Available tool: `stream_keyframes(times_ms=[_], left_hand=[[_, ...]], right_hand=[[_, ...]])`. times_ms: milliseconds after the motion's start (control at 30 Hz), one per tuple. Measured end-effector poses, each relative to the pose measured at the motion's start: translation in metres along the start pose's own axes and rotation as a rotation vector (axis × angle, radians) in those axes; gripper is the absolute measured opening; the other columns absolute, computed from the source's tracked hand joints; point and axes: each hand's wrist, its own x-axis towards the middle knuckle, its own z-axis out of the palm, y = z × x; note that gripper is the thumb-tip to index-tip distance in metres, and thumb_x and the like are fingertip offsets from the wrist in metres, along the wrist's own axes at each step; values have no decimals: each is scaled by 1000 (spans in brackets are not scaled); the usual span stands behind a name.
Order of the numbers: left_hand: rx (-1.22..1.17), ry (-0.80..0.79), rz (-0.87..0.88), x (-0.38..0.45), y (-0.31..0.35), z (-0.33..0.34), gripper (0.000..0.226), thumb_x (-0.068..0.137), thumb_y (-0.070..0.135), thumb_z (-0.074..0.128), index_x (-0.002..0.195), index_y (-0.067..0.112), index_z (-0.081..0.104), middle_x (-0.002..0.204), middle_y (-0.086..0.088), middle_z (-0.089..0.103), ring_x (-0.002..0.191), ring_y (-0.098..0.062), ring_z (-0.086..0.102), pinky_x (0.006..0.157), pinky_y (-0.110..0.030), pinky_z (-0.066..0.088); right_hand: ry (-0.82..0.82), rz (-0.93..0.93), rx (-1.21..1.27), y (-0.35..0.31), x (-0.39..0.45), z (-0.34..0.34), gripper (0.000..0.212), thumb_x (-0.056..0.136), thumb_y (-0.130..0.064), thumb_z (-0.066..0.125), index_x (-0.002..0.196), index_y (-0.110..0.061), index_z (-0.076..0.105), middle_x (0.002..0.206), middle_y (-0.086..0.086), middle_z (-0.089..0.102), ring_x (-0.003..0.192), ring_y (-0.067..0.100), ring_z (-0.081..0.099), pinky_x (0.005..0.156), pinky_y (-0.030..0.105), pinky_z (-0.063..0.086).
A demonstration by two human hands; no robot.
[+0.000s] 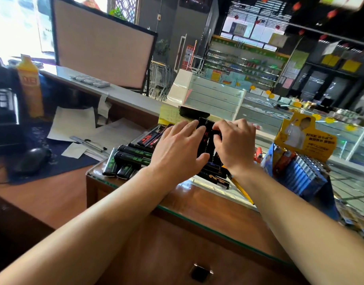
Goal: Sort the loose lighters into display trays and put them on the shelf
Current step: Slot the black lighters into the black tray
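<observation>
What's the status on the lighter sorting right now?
Left hand flat on black lighters. Right hand pinching one. Green-print lighters loose on counter. Nothing blocking.

I'm looking at a shop counter: stocked goods shelves (245, 64) behind glass display cases (267, 116), what seems a till keypad (2, 101) at the left edge.

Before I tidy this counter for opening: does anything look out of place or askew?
Yes. Black lighters lie loose in a jumble on the glass counter, pointing different ways, under and beside the left hand. The right hand grips one. Left of them, papers lie scattered and overlapping on the desk.
</observation>
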Motion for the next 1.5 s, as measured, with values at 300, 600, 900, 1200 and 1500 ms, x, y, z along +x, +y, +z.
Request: stream_keyframes(times_ms=[300, 600, 900, 1200, 1500], left_hand=[[-26, 4, 9, 1, -2, 4, 68, 88, 45, 59, 147, 18, 42, 155, -4, 40, 145, -25, 29, 117, -43, 28], [-22, 6, 37, 0, -1, 5, 65, 89, 44, 60, 147, 17, 44, 154, -4, 41, 144, -24, 30, 117, -41, 26], [-58, -3, 136, -2, 11, -1, 43, 85, 31, 65, 127, 17, 65, 131, -4, 63, 122, -29, 55, 102, -41, 45], [13, -344, 170, -2, 29, 1, 46, 89, 39, 58, 133, 26, 58, 126, 5, 62, 118, -20, 55, 90, -44, 52], [67, -468, 164, -6, 37, 7, 41, 91, 29, 60, 132, 25, 59, 131, 2, 55, 124, -23, 48, 102, -46, 42]], right_hand=[[-285, 94, -80, 7, 0, -4, 42, 87, -36, 60, 126, -23, 63, 124, 1, 63, 118, 31, 47, 101, 39, 25], [-296, 61, 122, 5, -12, -22, 57, 83, -39, 58, 134, -15, 54, 131, 7, 58, 124, 30, 45, 109, 39, 30], [-415, 60, 302, 18, -42, -79, 51, 89, -34, 61, 138, -22, 52, 142, -3, 46, 133, 17, 31, 110, 31, 25], [-477, 67, 346, 31, -76, -99, 50, 92, -34, 59, 139, -20, 51, 145, 0, 45, 139, 16, 27, 110, 20, 12], [-508, 52, 344, 30, -88, -111, 53, 91, -42, 55, 139, -20, 52, 143, -2, 46, 137, 17, 31, 112, 29, 24]])
